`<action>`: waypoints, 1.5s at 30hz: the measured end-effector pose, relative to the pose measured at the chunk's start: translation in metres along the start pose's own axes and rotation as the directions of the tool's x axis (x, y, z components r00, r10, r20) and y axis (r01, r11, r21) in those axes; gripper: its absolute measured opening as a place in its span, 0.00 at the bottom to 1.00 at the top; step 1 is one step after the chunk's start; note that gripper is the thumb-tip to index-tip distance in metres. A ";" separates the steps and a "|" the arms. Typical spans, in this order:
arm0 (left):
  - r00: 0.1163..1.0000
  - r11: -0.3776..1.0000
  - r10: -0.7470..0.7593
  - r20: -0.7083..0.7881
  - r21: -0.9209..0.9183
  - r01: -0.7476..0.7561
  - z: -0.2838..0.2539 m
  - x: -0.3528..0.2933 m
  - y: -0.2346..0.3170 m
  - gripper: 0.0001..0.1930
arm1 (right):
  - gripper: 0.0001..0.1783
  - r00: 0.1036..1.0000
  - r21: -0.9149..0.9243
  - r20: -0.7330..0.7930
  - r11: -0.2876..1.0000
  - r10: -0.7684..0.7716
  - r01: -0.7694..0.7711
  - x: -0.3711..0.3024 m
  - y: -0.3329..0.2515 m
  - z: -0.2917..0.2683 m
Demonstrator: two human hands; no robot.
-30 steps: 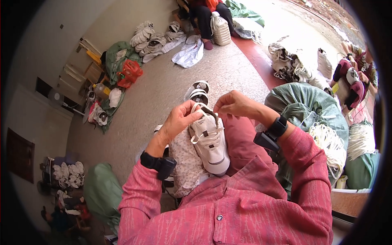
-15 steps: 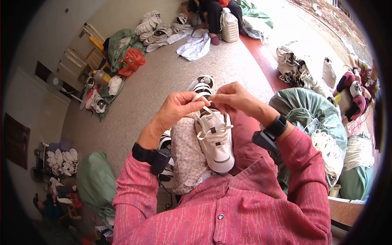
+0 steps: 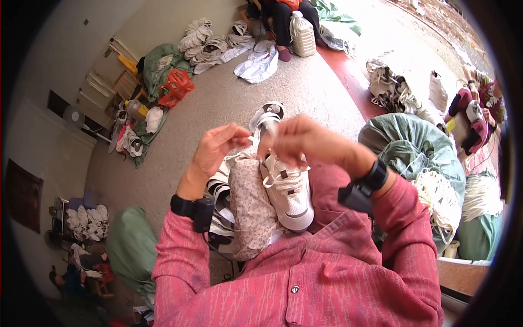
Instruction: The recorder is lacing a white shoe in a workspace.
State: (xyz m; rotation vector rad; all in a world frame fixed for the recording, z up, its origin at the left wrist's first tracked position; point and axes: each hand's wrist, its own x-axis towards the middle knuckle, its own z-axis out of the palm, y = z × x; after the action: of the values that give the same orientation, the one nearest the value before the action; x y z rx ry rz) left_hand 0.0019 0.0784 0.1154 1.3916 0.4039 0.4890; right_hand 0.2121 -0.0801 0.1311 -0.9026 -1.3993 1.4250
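Note:
A white sneaker (image 3: 291, 204) lies in my lap, toe toward me, against a flower-patterned cloth (image 3: 250, 212) over my left thigh. White laces (image 3: 284, 175) cross its tongue, partly threaded. My left hand (image 3: 218, 147) is left of the shoe's collar, thumb and fingers pinched together on a bit of white shoelace (image 3: 250, 140). Above the shoe opening, my right hand (image 3: 313, 143) is smeared by motion, so its fingertips and anything in them cannot be made out. It hides the collar. More white-and-dark shoes (image 3: 271, 113) stand on the floor beyond my knees.
Right of me sits a large green sack (image 3: 411, 144) with bundles of white laces (image 3: 436, 201) on it. A green bag (image 3: 131, 245) stands at my left. Shoe pieces (image 3: 204, 43) are heaped by the far wall near a red plastic bag (image 3: 177, 87). Other people sit nearby.
My hands have come apart from their meeting point over the shoe's collar. The left has drawn to the left with the lace; the right moves fast above the shoe. The shoe stays put.

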 end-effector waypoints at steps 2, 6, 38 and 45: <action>0.993 0.966 -0.116 0.002 0.231 0.113 -0.020 -0.013 -0.004 0.13 | 0.14 0.968 0.058 -0.245 0.996 -0.048 0.064 -0.004 0.006 -0.030; 0.967 0.912 -0.194 -0.166 0.332 0.240 -0.032 -0.042 -0.023 0.11 | 0.18 0.891 0.007 -0.453 1.000 0.029 -0.029 -0.031 0.044 -0.079; 0.746 0.825 -0.203 -0.634 -0.522 -0.219 -0.077 -0.116 -0.129 0.06 | 0.17 0.770 0.346 -0.630 0.924 0.100 0.162 -0.052 0.069 -0.077; 0.812 0.647 -0.192 -0.551 -0.693 -0.317 -0.077 -0.102 -0.129 0.12 | 0.17 0.718 0.199 -0.696 0.967 0.027 0.157 -0.053 0.057 -0.079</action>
State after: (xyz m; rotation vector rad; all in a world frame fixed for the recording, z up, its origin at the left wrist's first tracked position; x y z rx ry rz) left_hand -0.1132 0.0720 -0.0250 0.3751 0.5552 1.0320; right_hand 0.2965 -0.1016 0.0622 -1.0624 -0.6524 0.9981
